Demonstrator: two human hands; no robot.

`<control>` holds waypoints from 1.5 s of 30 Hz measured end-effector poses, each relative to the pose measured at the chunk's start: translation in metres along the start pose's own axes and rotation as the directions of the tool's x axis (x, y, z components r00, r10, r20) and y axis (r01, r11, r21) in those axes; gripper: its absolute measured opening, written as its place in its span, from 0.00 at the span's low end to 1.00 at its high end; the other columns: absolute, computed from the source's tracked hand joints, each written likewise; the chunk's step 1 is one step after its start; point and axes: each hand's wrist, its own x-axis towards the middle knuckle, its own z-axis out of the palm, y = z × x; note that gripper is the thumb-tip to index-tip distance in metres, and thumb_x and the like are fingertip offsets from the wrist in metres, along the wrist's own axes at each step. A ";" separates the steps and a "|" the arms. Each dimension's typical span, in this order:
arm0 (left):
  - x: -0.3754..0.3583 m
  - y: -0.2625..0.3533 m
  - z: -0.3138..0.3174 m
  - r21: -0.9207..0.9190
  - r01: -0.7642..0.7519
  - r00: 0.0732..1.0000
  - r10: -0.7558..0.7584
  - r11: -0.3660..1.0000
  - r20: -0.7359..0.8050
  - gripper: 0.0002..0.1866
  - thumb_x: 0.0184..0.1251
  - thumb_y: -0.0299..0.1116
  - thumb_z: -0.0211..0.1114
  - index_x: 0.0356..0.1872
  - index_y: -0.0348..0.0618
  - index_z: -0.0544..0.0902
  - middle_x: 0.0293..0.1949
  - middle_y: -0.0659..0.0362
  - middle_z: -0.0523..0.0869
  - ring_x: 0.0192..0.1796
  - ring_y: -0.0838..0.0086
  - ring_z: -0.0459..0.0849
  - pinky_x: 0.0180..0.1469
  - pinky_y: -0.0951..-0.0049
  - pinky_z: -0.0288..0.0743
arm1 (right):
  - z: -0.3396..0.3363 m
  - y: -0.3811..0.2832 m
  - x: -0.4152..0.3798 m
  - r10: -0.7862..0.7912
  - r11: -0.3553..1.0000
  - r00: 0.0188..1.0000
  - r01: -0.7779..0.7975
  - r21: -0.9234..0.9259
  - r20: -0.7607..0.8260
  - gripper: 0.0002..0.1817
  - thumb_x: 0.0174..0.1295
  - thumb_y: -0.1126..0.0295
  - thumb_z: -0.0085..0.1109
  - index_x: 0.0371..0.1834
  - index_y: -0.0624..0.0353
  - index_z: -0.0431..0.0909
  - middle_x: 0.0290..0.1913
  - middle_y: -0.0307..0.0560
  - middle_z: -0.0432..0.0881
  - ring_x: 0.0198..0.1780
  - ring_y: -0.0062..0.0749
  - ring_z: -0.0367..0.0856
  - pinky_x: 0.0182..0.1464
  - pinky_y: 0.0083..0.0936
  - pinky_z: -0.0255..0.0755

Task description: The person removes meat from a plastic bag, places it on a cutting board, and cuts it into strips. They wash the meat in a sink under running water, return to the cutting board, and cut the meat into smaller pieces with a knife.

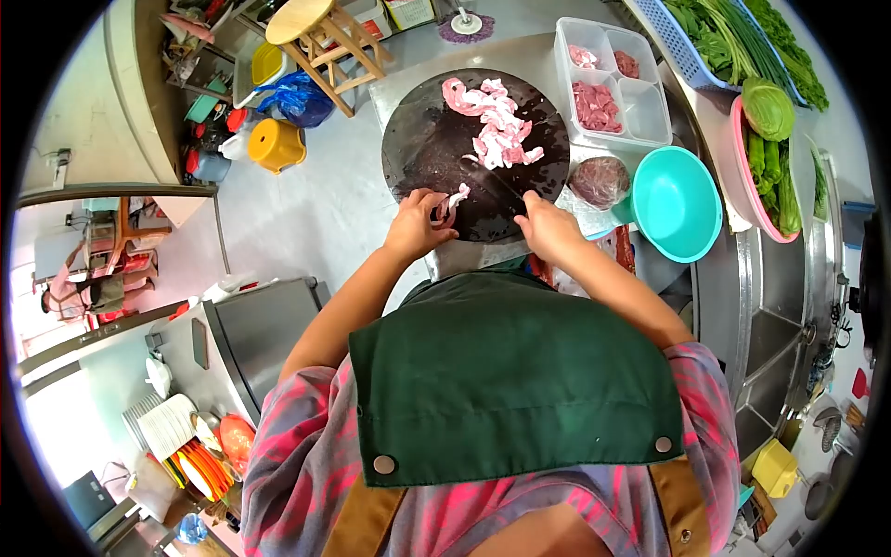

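Note:
A round dark chopping board (413,139) lies in front of me with wet marks on it. My left hand (416,225) is at its near left edge, fingers closed on a pale pink strip of meat (452,206). At the near right of the board my right hand (549,229) grips a dark-bladed knife (498,188) by its handle, which the hand hides. The blade points up and left, close to the strip. Further back on the board sits a loose heap of sliced fatty meat (499,125).
Right of the board stand a clear divided container (644,110) with meat in three compartments, a bagged dark lump (600,182) and a turquoise bowl (677,204). Beyond are a pink basin (742,162) of green vegetables and a blue basket (682,42) of greens. A wooden stool (302,20) stands back left.

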 end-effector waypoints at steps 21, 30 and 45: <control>0.021 0.005 0.029 0.032 -0.276 0.942 0.277 0.961 -0.189 0.06 0.46 0.27 0.66 0.24 0.42 0.76 0.31 0.56 0.78 0.37 0.58 0.75 0.42 0.64 0.70 | 0.003 -0.011 -0.010 -0.128 0.988 0.991 0.131 -0.083 0.040 0.10 0.61 0.68 0.51 0.35 0.66 0.66 0.32 0.60 0.78 0.34 0.54 0.79 0.35 0.42 0.73; 0.025 -0.003 0.038 -0.027 -0.304 0.913 0.284 0.952 -0.293 0.07 0.43 0.23 0.65 0.28 0.41 0.81 0.31 0.56 0.82 0.36 0.59 0.79 0.41 0.64 0.73 | 0.033 -0.026 0.029 -0.069 0.997 0.995 0.072 -0.040 0.068 0.07 0.60 0.71 0.49 0.37 0.64 0.66 0.35 0.60 0.78 0.39 0.53 0.80 0.39 0.44 0.72; 0.058 0.005 0.014 -0.285 0.139 0.935 -0.221 0.948 -0.279 0.10 0.47 0.28 0.61 0.34 0.38 0.78 0.29 0.47 0.82 0.34 0.53 0.81 0.39 0.64 0.74 | 0.011 0.020 0.021 0.140 0.990 0.984 -0.136 0.038 -0.110 0.14 0.59 0.64 0.53 0.38 0.64 0.64 0.32 0.62 0.79 0.37 0.57 0.78 0.38 0.46 0.71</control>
